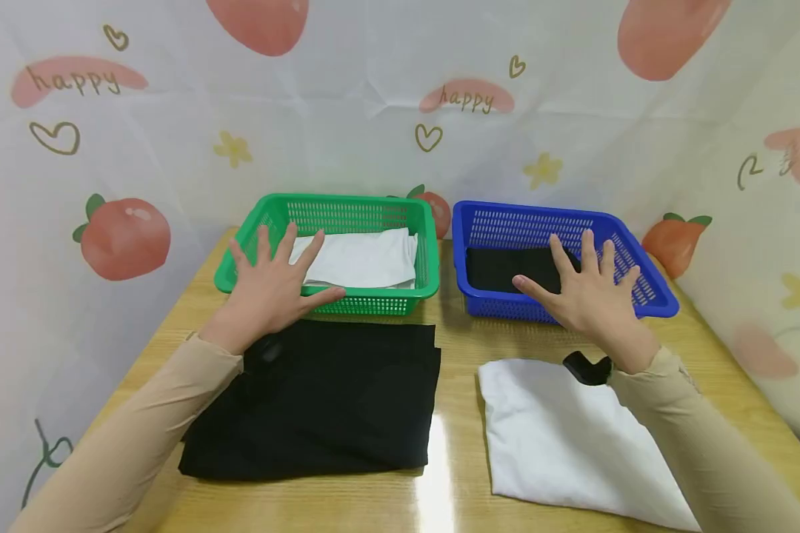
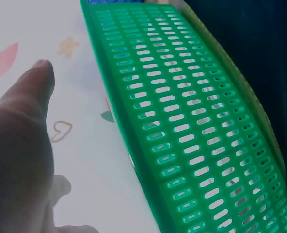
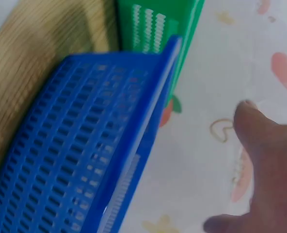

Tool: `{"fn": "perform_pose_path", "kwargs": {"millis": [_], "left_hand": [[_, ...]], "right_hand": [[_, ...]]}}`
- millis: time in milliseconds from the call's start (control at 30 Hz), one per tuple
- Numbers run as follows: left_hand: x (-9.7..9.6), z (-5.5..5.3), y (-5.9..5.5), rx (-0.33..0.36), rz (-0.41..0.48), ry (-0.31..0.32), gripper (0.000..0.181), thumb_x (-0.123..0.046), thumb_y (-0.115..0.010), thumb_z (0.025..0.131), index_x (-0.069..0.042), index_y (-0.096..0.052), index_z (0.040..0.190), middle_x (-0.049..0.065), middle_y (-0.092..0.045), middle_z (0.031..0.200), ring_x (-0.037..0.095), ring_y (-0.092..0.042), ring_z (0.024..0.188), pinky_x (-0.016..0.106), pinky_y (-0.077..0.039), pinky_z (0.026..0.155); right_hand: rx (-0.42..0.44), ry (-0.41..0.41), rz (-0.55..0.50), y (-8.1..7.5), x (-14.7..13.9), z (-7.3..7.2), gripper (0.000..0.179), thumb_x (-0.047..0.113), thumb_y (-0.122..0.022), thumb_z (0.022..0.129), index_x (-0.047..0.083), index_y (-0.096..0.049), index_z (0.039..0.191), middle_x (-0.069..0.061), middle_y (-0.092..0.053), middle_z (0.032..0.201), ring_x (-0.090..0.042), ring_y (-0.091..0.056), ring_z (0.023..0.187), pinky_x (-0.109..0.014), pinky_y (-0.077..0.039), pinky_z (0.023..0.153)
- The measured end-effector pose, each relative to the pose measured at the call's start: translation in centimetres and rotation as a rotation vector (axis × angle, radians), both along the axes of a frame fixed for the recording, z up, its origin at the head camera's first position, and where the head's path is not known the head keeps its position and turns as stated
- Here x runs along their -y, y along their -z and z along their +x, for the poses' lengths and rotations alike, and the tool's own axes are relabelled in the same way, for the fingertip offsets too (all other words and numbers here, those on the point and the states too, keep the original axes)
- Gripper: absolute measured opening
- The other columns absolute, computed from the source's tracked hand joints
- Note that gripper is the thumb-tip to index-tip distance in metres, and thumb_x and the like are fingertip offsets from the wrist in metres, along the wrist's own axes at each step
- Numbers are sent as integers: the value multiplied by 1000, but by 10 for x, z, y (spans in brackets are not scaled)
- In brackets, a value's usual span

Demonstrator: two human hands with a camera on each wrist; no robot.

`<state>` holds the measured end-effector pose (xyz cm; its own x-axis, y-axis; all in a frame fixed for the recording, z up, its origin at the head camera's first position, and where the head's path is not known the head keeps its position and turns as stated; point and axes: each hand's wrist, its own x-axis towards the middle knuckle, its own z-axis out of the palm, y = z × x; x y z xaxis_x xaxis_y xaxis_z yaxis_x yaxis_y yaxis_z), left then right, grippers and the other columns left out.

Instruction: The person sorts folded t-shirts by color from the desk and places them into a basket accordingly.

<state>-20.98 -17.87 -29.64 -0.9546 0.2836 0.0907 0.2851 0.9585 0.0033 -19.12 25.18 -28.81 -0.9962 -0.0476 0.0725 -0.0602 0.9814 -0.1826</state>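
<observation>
My left hand [image 1: 270, 289] is spread in front of the green basket [image 1: 427, 259], fingers straight, holding nothing. Folded white cloth [image 1: 363, 255] lies inside that basket. My right hand [image 1: 590, 292] is likewise spread, before the blue basket [image 1: 653, 285], with nothing in its grasp. Inside the blue basket is folded black cloth [image 1: 500, 268], partly hidden by the hand. A folded black cloth [image 1: 333, 407] lies on the table below the left hand. Below the right hand lies a folded white cloth [image 1: 560, 444], partly covered by the forearm. The left wrist view shows the green basket's slotted side [image 2: 182, 116].
The wooden table [image 1: 460, 414] carries both baskets side by side at its back edge, with a narrow gap between them. A printed white curtain [image 1: 367, 96] hangs close behind the baskets and along both sides. A black wrist strap piece [image 1: 587, 369] shows at the right cuff.
</observation>
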Motion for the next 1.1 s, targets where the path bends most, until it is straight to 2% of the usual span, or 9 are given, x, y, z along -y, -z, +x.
{"fn": "perform_pose_path", "kwargs": {"millis": [200, 367, 433, 500, 567, 667, 767, 867, 1100], "left_hand": [[8, 19, -3, -100, 90, 100, 92, -74, -45, 90, -16, -24, 158, 22, -23, 157, 49, -18, 140, 69, -6, 107], [23, 42, -2, -135, 290, 200, 75, -51, -64, 92, -13, -39, 152, 19, -39, 148, 42, -36, 133, 61, -28, 105], [31, 50, -3, -104, 360, 219, 72, -48, -66, 92, -15, -40, 152, 16, -42, 146, 40, -38, 131, 61, -34, 101], [40, 58, -3, -60, 415, 221, 71, -47, -67, 92, -18, -41, 151, 13, -44, 144, 37, -41, 129, 60, -39, 96], [49, 65, -3, -15, 450, 220, 69, -47, -67, 92, -21, -42, 151, 11, -46, 142, 34, -44, 126, 59, -42, 92], [65, 71, 0, 19, 481, 258, 66, -40, -70, 92, -19, -45, 149, 7, -52, 137, 27, -53, 114, 52, -47, 85], [80, 74, 8, 50, 511, 305, 63, -31, -73, 91, -17, -48, 147, 2, -58, 130, 21, -56, 107, 47, -50, 82], [94, 75, 17, 91, 538, 328, 62, -28, -75, 90, -17, -50, 146, 1, -61, 126, 20, -59, 109, 45, -52, 83], [123, 77, 37, 177, 583, 292, 65, -26, -76, 89, -22, -47, 148, 4, -63, 126, 21, -61, 110, 36, -53, 84]], "right_hand": [[-220, 9, -123, 0, 18, 16, 97, 71, -51, 89, 6, -25, 156, -32, -7, 157, -54, -8, 141, -74, -5, 104], [-543, -145, -342, 10, 38, 30, 58, 31, -77, 87, -4, -59, 129, -27, -50, 130, -45, -46, 120, -58, -38, 96], [-585, -223, -444, 12, 45, 35, 45, 21, -79, 85, -3, -65, 121, -20, -59, 117, -36, -55, 109, -46, -47, 89], [-527, -277, -538, 14, 53, 39, 38, 19, -78, 87, 1, -67, 118, -12, -63, 109, -27, -60, 100, -38, -51, 82], [-395, -307, -617, 16, 60, 42, 35, 22, -76, 89, 6, -68, 120, -5, -66, 105, -19, -63, 93, -31, -54, 77], [-153, -330, -716, 22, 67, 44, 38, 27, -73, 92, 10, -65, 125, -2, -67, 104, -16, -65, 94, -32, -55, 78], [21, -334, -798, 30, 73, 45, 41, 28, -73, 92, 10, -63, 128, -3, -68, 105, -17, -65, 97, -35, -54, 82], [108, -336, -855, 40, 78, 45, 43, 27, -73, 91, 9, -63, 129, -5, -68, 106, -20, -65, 98, -38, -53, 83], [334, -311, -964, 61, 88, 41, 51, 28, -75, 89, 8, -61, 133, -11, -68, 113, -23, -65, 103, -43, -49, 90]]}}
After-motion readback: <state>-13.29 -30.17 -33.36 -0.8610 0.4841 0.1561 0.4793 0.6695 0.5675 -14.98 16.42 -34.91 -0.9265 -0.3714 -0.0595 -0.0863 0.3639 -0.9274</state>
